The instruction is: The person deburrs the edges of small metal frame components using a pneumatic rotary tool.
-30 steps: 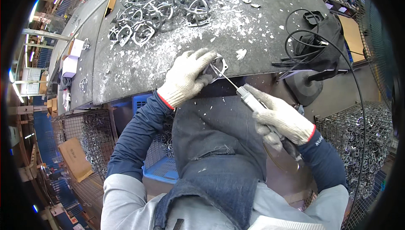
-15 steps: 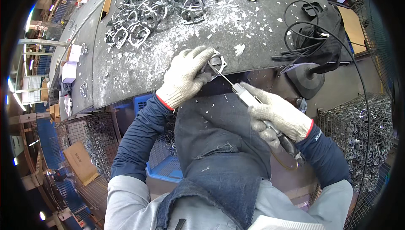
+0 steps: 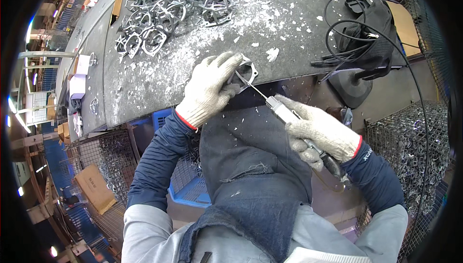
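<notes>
In my white-gloved left hand (image 3: pixel 211 85), a small ring-shaped metal casting (image 3: pixel 253 73) with a pale rim is held at the bench's near edge. The fingers are closed round its left side and hide that part. My right hand (image 3: pixel 320 130), gloved too, is wrapped round a silver and black air file (image 3: pixel 284 112) with a hose at its rear end. The file's thin blade points up and left, and its tip reaches into the casting's opening. Further up the dark bench (image 3: pixel 289 65) lies a heap of similar castings (image 3: pixel 164 14).
Pale flakes (image 3: pixel 272 54) are scattered over the bench. A black bag (image 3: pixel 371 36) with looped black cable sits at the right edge. Wire cages (image 3: pixel 405 152) full of metal parts stand at right and lower left. A blue crate (image 3: pixel 190 188) is below the bench by my left arm.
A grey patch seen inside the casting's opening is no longer there. Both hands keep nearly the same place and grip. The whole view has shifted slightly.
</notes>
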A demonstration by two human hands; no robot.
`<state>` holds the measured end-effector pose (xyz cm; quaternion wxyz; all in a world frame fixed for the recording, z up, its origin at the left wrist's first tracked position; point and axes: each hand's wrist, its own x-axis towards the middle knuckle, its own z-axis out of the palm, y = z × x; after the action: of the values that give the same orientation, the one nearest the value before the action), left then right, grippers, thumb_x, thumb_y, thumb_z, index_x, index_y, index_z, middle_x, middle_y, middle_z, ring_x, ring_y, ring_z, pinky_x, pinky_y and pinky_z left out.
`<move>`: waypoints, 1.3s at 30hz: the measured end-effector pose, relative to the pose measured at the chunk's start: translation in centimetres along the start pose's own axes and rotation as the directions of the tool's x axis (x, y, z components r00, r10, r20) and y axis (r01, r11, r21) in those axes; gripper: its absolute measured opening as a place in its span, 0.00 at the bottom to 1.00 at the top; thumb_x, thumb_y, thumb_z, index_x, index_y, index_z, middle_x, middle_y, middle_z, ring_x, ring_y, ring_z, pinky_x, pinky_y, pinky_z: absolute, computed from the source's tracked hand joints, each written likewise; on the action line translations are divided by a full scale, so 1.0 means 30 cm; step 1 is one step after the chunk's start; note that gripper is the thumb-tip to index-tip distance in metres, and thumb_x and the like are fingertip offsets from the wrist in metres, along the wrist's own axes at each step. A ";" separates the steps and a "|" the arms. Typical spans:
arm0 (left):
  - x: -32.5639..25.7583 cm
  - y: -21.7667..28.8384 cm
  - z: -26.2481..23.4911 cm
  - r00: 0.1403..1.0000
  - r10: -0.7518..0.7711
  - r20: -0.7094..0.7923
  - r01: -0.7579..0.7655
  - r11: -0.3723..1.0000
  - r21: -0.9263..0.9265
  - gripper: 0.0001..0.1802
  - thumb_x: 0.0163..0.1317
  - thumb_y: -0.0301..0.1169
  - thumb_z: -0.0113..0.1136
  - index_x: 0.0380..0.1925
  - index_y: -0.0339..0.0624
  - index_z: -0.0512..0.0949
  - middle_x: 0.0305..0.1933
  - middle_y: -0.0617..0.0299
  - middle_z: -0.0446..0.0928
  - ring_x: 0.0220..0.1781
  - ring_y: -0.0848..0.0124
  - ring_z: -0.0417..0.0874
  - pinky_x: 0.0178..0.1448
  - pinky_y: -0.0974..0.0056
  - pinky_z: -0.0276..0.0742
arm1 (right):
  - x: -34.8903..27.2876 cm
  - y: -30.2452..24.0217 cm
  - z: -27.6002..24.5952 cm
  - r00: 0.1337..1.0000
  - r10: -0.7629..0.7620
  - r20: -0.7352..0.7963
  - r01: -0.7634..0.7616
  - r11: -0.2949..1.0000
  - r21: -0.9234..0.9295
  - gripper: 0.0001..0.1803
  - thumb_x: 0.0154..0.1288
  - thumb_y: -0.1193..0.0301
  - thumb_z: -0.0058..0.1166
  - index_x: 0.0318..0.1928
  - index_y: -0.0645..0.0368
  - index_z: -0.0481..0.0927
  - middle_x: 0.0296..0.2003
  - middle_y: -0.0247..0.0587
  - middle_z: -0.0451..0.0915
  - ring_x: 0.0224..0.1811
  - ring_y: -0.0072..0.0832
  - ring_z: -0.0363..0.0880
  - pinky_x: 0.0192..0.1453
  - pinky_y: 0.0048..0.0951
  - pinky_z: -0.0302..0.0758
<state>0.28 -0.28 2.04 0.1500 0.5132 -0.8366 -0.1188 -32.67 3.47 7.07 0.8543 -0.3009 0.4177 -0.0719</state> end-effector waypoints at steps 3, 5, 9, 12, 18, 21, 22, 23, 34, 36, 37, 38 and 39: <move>-0.005 0.003 -0.008 1.000 0.005 -0.014 -0.005 1.000 -0.016 0.47 0.58 0.29 0.84 0.80 0.43 0.79 0.80 0.44 0.81 0.77 0.39 0.81 0.82 0.42 0.76 | -0.029 -0.074 0.029 0.999 -0.009 0.053 0.004 0.995 0.099 0.48 0.83 0.71 0.51 0.97 0.45 0.49 0.27 0.29 0.73 0.17 0.19 0.69 0.19 0.25 0.72; -0.003 0.006 -0.009 0.999 0.024 -0.024 -0.024 1.000 0.014 0.47 0.57 0.29 0.84 0.80 0.43 0.79 0.80 0.44 0.81 0.77 0.39 0.81 0.82 0.42 0.77 | -0.026 -0.057 0.014 0.999 0.007 0.046 -0.010 0.997 0.076 0.48 0.83 0.71 0.51 0.97 0.45 0.50 0.27 0.29 0.74 0.17 0.19 0.71 0.18 0.26 0.73; 0.000 -0.002 -0.003 0.999 0.036 -0.011 -0.036 0.999 0.021 0.46 0.58 0.30 0.84 0.80 0.43 0.79 0.80 0.44 0.81 0.78 0.39 0.80 0.83 0.42 0.76 | -0.019 -0.060 -0.023 0.998 0.065 0.001 -0.065 0.994 -0.086 0.46 0.86 0.66 0.58 0.96 0.40 0.53 0.31 0.32 0.79 0.20 0.20 0.76 0.19 0.26 0.73; -0.014 0.000 -0.006 1.000 0.010 -0.006 -0.010 1.000 0.003 0.46 0.58 0.30 0.84 0.80 0.43 0.79 0.81 0.45 0.80 0.79 0.40 0.80 0.84 0.42 0.75 | 0.001 -0.080 -0.021 0.984 -0.005 0.175 -0.033 0.977 0.211 0.44 0.88 0.64 0.58 0.95 0.36 0.55 0.29 0.31 0.76 0.18 0.19 0.73 0.18 0.26 0.72; -0.011 0.011 -0.006 1.000 0.014 0.018 -0.014 1.000 0.010 0.46 0.59 0.30 0.83 0.81 0.47 0.79 0.81 0.47 0.80 0.80 0.41 0.79 0.85 0.42 0.75 | 0.016 -0.027 -0.039 0.990 0.026 0.138 -0.031 0.999 0.027 0.47 0.86 0.66 0.55 0.97 0.41 0.49 0.31 0.32 0.76 0.18 0.19 0.74 0.18 0.26 0.74; -0.009 0.000 -0.001 1.000 0.027 0.010 -0.027 1.000 -0.013 0.46 0.60 0.30 0.82 0.81 0.48 0.78 0.82 0.47 0.80 0.80 0.41 0.79 0.85 0.42 0.75 | -0.036 -0.189 0.029 1.000 0.018 0.015 -0.013 0.958 -0.288 0.48 0.84 0.67 0.54 0.97 0.47 0.48 0.34 0.33 0.79 0.21 0.19 0.79 0.20 0.25 0.80; -0.004 -0.004 -0.001 0.999 0.033 0.006 -0.033 0.999 -0.016 0.46 0.61 0.30 0.82 0.81 0.49 0.78 0.82 0.48 0.80 0.79 0.40 0.79 0.85 0.41 0.75 | -0.050 -0.235 0.045 1.000 -0.014 -0.010 0.008 0.900 -0.435 0.48 0.83 0.67 0.54 0.97 0.49 0.49 0.35 0.34 0.80 0.21 0.19 0.80 0.21 0.25 0.82; 0.003 -0.008 -0.004 0.999 0.031 -0.007 -0.031 0.999 -0.013 0.46 0.61 0.30 0.82 0.81 0.49 0.78 0.82 0.48 0.80 0.79 0.40 0.79 0.85 0.41 0.75 | -0.063 -0.279 0.060 0.998 -0.050 -0.030 0.024 0.820 -0.572 0.49 0.82 0.67 0.55 0.97 0.50 0.50 0.36 0.34 0.80 0.22 0.19 0.81 0.21 0.26 0.84; 0.001 -0.055 0.050 0.986 0.137 -0.099 -0.146 0.985 -0.089 0.41 0.61 0.35 0.84 0.76 0.55 0.82 0.80 0.47 0.81 0.77 0.40 0.83 0.80 0.39 0.80 | -0.098 -0.361 0.121 0.985 -0.003 -0.174 -0.122 0.697 -0.706 0.42 0.86 0.71 0.53 0.94 0.46 0.57 0.37 0.40 0.85 0.24 0.26 0.87 0.26 0.35 0.89; -0.026 -0.040 0.042 0.994 0.105 -0.036 -0.106 0.994 -0.040 0.46 0.62 0.34 0.82 0.83 0.56 0.76 0.82 0.47 0.78 0.76 0.38 0.84 0.79 0.40 0.82 | -0.123 -0.357 0.168 0.990 0.029 -0.140 -0.117 0.727 -0.676 0.43 0.86 0.68 0.55 0.94 0.46 0.56 0.35 0.34 0.82 0.23 0.20 0.81 0.24 0.31 0.85; -0.032 -0.038 0.035 0.993 0.109 -0.055 -0.112 0.992 -0.055 0.47 0.62 0.33 0.82 0.83 0.56 0.75 0.83 0.48 0.78 0.75 0.39 0.84 0.76 0.41 0.84 | -0.123 -0.372 0.190 0.987 0.061 -0.147 -0.149 0.683 -0.715 0.43 0.86 0.67 0.56 0.94 0.45 0.56 0.34 0.31 0.81 0.23 0.18 0.78 0.24 0.29 0.82; -0.041 -0.042 0.030 0.994 0.097 -0.040 -0.099 0.994 -0.044 0.47 0.62 0.34 0.82 0.83 0.56 0.75 0.83 0.49 0.78 0.74 0.40 0.84 0.76 0.41 0.84 | -0.109 -0.376 0.172 0.990 0.053 -0.128 -0.130 0.666 -0.734 0.44 0.87 0.67 0.57 0.95 0.44 0.55 0.36 0.31 0.83 0.24 0.18 0.79 0.26 0.28 0.83; -0.042 -0.025 0.009 0.996 0.092 -0.018 -0.093 0.995 -0.044 0.47 0.62 0.34 0.82 0.83 0.56 0.75 0.82 0.50 0.78 0.74 0.40 0.84 0.76 0.41 0.85 | -0.099 -0.361 0.141 0.992 0.050 -0.117 -0.120 0.657 -0.744 0.45 0.87 0.67 0.58 0.96 0.44 0.54 0.37 0.31 0.84 0.25 0.18 0.81 0.27 0.27 0.83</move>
<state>1.33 0.53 1.36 0.1731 0.4714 -0.8555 -0.1263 -29.96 -2.27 17.26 0.6384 -0.6023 0.4603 0.1334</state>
